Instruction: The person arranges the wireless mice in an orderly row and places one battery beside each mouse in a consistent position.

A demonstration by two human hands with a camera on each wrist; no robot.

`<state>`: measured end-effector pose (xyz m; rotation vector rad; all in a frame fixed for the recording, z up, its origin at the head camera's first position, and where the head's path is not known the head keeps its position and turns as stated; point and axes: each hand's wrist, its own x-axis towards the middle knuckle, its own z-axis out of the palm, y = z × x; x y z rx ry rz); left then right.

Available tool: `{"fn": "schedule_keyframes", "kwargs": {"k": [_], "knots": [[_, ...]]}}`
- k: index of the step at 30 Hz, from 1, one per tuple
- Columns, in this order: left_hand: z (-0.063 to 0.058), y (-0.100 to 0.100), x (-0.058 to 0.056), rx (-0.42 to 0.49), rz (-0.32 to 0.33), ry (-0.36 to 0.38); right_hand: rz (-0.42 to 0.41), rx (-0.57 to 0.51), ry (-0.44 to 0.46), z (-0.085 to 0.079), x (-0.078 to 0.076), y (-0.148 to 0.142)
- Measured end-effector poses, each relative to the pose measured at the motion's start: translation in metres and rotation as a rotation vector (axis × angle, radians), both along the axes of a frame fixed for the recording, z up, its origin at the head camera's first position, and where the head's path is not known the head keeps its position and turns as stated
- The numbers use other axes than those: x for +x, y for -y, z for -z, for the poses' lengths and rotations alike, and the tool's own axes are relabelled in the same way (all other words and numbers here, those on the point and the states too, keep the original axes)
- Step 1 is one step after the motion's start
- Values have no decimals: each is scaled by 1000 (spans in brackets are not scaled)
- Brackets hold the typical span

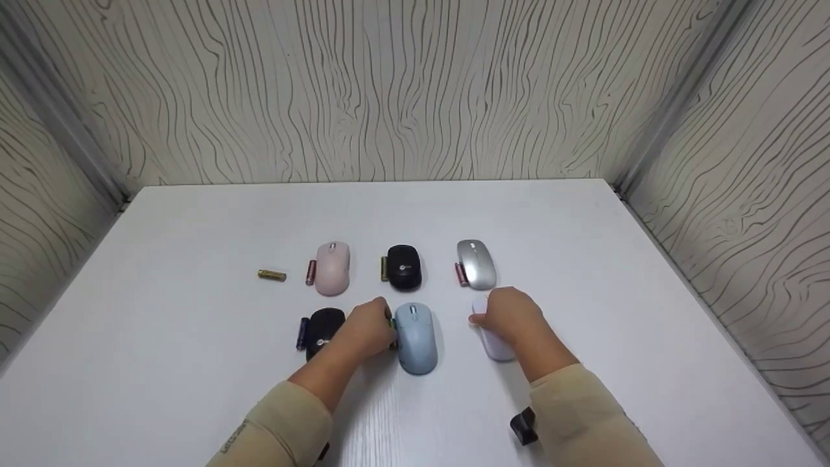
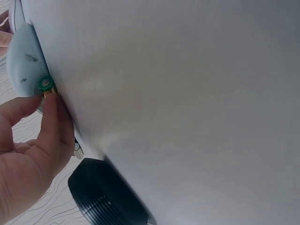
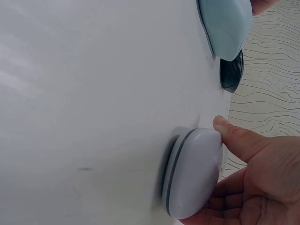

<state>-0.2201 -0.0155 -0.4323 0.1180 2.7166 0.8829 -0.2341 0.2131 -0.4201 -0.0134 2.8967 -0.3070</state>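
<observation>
My left hand (image 1: 369,327) pinches a green and gold battery (image 2: 46,85) between thumb and fingers, close against the left side of a light blue mouse (image 1: 417,340). Most of that battery is hidden behind the fingers. On the right, my right hand (image 1: 517,316) grips a white mouse (image 1: 498,347) by its sides, thumb on the left. The right wrist view shows this white mouse (image 3: 194,173) at the table surface. Partly covered by my left forearm, a black mouse (image 1: 322,327) has a dark blue battery (image 1: 303,333) at its left.
Behind my hands stand a pink mouse (image 1: 332,269), another black mouse (image 1: 405,268) and a silver mouse (image 1: 477,264), each with a battery on its left. A loose gold battery (image 1: 272,275) lies farther left. Patterned panels (image 1: 402,91) enclose the white table (image 1: 551,214) behind and at both sides.
</observation>
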Motion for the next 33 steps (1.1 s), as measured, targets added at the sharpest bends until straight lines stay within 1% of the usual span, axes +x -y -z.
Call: {"fn": "schedule_keyframes", "kwargs": {"k": [3, 7, 10, 14, 16, 19, 21, 23, 25, 29, 33], "knots": [[-1, 1, 0, -1, -1, 10, -2, -1, 5, 0, 0, 0], [-2, 4, -1, -19, 15, 14, 7, -6, 22, -1, 0, 1], [-4, 7, -2, -26, 21, 6, 15, -7, 25, -2, 0, 1], [-11, 12, -3, -19, 20, -15, 21, -7, 26, -2, 0, 0], [-14, 15, -5, -14, 19, -7, 24, -10, 29, -3, 0, 1], [-19, 21, -8, -30, 28, -1, 30, -15, 34, -3, 0, 1], [-22, 25, -11, -37, 18, 14, 29, -13, 34, -3, 0, 1], [-26, 31, -14, -45, 1, 9, 24, -9, 30, -3, 0, 1], [-29, 36, -15, -40, -33, 12, 17, -3, 26, -4, 0, 1], [-36, 52, -19, -44, -93, -23, 18, -4, 25, -5, 0, 1], [-39, 71, -26, -78, -121, -53, 15, -2, 25, -5, 1, 1]]}}
